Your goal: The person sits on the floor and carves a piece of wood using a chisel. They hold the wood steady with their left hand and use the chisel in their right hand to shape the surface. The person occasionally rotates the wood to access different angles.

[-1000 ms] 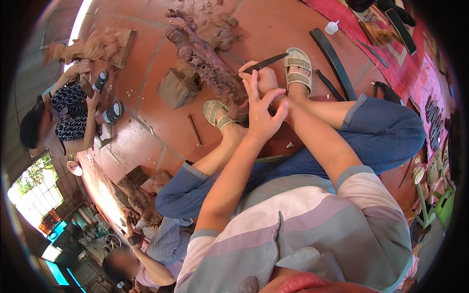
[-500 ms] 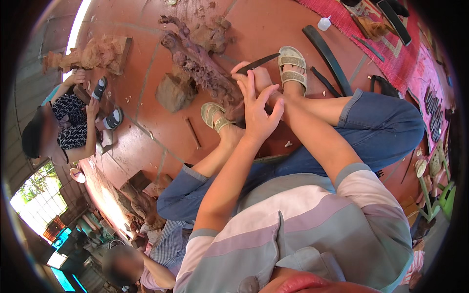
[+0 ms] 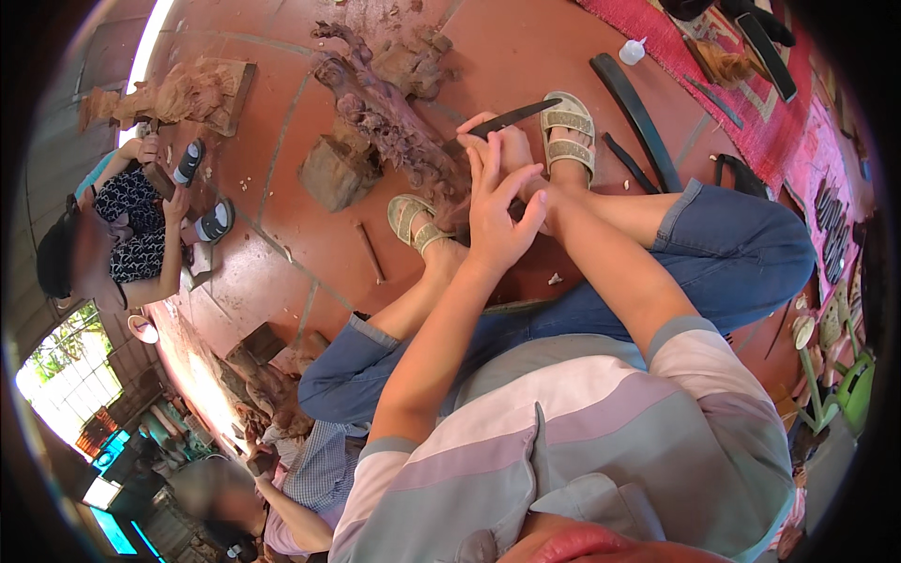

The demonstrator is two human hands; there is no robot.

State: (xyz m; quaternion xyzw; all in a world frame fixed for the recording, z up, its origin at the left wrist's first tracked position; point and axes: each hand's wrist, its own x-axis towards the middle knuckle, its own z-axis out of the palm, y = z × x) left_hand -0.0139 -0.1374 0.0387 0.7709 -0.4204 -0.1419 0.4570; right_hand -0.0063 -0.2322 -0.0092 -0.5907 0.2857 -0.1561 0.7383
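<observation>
A dark, flat tool that tapers to a point and looks like a file (image 3: 526,114) is gripped in my right hand (image 3: 511,148). Its tip reaches over my right sandal. My left hand (image 3: 504,220) lies across near the right wrist, fingers stretched and thumb apart. Its fingertips come up to the near end of the file; whether they press on it I cannot tell. Just left of both hands, a reddish-brown carved wood piece (image 3: 389,122) full of knobbly relief lies on the floor, its near end between my feet. The contact between file and wood is hidden by my fingers.
A rough wood block (image 3: 338,174) props the carving. A thin stick (image 3: 370,251) lies by my left foot; a long dark curved bar (image 3: 638,122) and a white bottle (image 3: 633,51) lie right. One co-worker sits left by another carving (image 3: 192,94), another lower left.
The file and my right hand have shifted slightly, and my left fingers have drawn closer together. The lower-left co-worker's head and arm have moved. The whole view has tilted a little.
</observation>
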